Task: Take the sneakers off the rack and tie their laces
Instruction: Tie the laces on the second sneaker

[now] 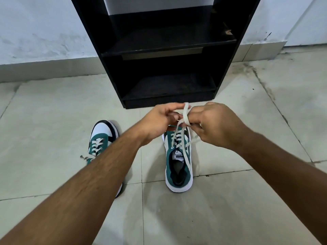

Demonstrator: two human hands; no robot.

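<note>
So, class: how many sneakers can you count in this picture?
2. One sneaker lies on the floor, partly hidden under the left forearm; the other sneaker sits below both hands, which hold its laces. The rack's visible shelves hold none.

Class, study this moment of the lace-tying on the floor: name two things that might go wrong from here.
1. Both the left hand and the right hand pinch the white lace above the right sneaker; a loosened grip may let the loop collapse.
2. The left sneaker lies partly under the left forearm, so it may get nudged, and its lace ends look loose.
</note>
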